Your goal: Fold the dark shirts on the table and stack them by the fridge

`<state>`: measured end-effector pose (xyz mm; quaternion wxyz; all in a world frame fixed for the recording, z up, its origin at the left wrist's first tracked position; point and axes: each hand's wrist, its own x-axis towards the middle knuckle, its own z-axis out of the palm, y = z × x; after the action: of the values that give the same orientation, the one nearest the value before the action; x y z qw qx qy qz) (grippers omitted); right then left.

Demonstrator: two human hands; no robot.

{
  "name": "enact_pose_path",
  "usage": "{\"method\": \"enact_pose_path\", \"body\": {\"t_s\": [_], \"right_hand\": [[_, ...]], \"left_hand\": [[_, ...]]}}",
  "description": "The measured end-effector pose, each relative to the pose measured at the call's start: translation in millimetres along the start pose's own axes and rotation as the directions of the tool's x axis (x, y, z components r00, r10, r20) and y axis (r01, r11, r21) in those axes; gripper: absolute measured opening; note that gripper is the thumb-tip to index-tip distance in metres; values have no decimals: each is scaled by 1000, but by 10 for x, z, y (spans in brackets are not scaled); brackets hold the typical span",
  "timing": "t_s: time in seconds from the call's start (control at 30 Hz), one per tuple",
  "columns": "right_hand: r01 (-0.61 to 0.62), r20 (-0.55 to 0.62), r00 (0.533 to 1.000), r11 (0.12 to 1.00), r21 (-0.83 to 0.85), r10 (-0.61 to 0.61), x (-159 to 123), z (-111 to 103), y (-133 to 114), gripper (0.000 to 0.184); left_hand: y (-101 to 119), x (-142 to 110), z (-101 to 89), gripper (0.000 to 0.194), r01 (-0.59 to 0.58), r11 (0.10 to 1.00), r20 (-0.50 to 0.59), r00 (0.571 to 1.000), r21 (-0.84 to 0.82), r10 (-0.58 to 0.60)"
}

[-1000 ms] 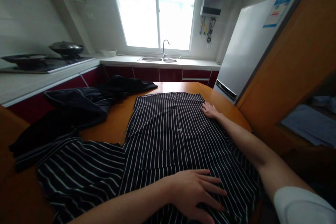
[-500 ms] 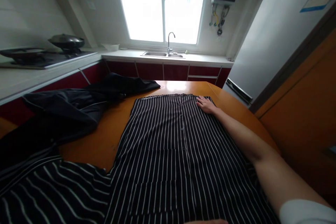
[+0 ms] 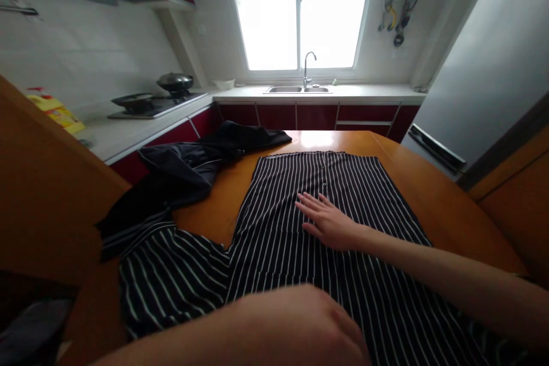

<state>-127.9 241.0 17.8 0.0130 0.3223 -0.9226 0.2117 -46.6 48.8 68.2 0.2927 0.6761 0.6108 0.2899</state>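
A black shirt with white stripes lies spread out on the wooden desk, passing beneath both hands. Its hem is at the far side, beyond the hands, and its near part runs out of view at the bottom. A short sleeve of the shirt extends to the left, beside the left forearm.

The right hand is over the middle of the shirt, palm down on the cloth. It is open nearly flat, with the fingers a little apart and pointing left and away; it grips nothing visible. A small button shows just beyond its fingertips.

The left hand is nearer, low in the view and blurred, with its back turned up above the shirt. Its fingers bend downward, largely hidden, so whether it pinches or touches the cloth cannot be told.

A dark garment lies crumpled to the left of the shirt, its near end reaching the sleeve.
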Motion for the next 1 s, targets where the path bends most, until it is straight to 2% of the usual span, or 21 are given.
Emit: {"method": "enact_pose_path", "body": {"t_s": [0.07, 0.1, 0.13, 0.17, 0.2, 0.27, 0.3, 0.37, 0.47, 0.53, 0.57, 0.6, 0.63, 0.7, 0.73, 0.77, 0.8, 0.83, 0.9, 0.97, 1.0], "right_hand": [[1, 41, 999, 999, 55, -3, -132, 104, -223, 61], [7, 61, 998, 997, 71, -12, -176, 142, -279, 62], [24, 82, 996, 997, 80, -30, -206, 172, -309, 63], [46, 104, 993, 996, 82, -55, -225, 195, -321, 64], [67, 124, 989, 995, 80, -76, -236, 211, -323, 64], [78, 145, 986, 995, 70, -87, -245, 229, -315, 64], [71, 144, 986, 995, 68, -80, -248, 233, -312, 64], [58, 135, 989, 996, 73, -67, -256, 235, -313, 64], [51, 125, 990, 995, 91, -62, -265, 235, -323, 64], [48, 125, 990, 994, 94, -60, -266, 238, -328, 64], [47, 125, 990, 995, 93, -58, -265, 241, -328, 64], [46, 124, 991, 995, 91, -57, -264, 245, -327, 64], [46, 122, 991, 995, 90, -57, -263, 250, -324, 65], [47, 114, 992, 995, 87, -57, -263, 262, -317, 65], [47, 109, 992, 995, 84, -56, -263, 268, -313, 65], [46, 107, 993, 996, 78, -54, -264, 272, -310, 65], [44, 110, 993, 997, 69, -52, -265, 276, -308, 64], [43, 115, 992, 997, 59, -50, -265, 278, -307, 64], [43, 126, 991, 998, 46, -49, -265, 278, -307, 63], [47, 129, 990, 998, 46, -52, -265, 279, -309, 63], [48, 128, 990, 998, 46, -53, -265, 280, -310, 63]], "left_hand": [[-57, -209, -504, 36, 210, 973, -147, 970, 91, -196], [-186, -305, -702, 42, 332, 935, -296, 912, 129, -283], [-374, -394, -856, 46, 454, 875, -461, 821, 169, -337], [-604, -477, -967, 47, 547, 808, -564, 746, 217, -354], [-859, -558, -1044, 50, 616, 740, -601, 708, 271, -370], [-1363, -729, -1140, 56, 707, 609, -547, 688, 359, -477], [-1579, -824, -1185, 59, 744, 551, -519, 663, 378, -539], [-1902, -1025, -1311, 62, 830, 445, -529, 558, 338, -640], [-2130, -1250, -1590, 62, 910, 331, -591, 414, 251, -692], [-2165, -1246, -1728, 61, 929, 292, -615, 370, 228, -696], [-2159, -1184, -1746, 61, 926, 293, -625, 377, 237, -684], [-2138, -1084, -1720, 62, 910, 318, -632, 413, 265, -655], [-2107, -958, -1649, 62, 880, 363, -630, 473, 306, -616], [-2027, -674, -1411, 62, 733, 519, -567, 675, 439, -473], [-1992, -547, -1278, 61, 633, 600, -482, 770, 490, -419], [-1968, -447, -1164, 61, 554, 651, -406, 830, 518, -383], [-1963, -382, -1088, 61, 514, 675, -364, 857, 530, -366], [-1982, -358, -1063, 61, 508, 678, -348, 861, 531, -372], [-2089, -418, -1181, 60, 580, 637, -381, 814, 508, -438], [-2256, -564, -1479, 60, 698, 552, -443, 716, 456, -539], [-2340, -638, -1659, 59, 761, 496, -480, 649, 418, -591]]}}
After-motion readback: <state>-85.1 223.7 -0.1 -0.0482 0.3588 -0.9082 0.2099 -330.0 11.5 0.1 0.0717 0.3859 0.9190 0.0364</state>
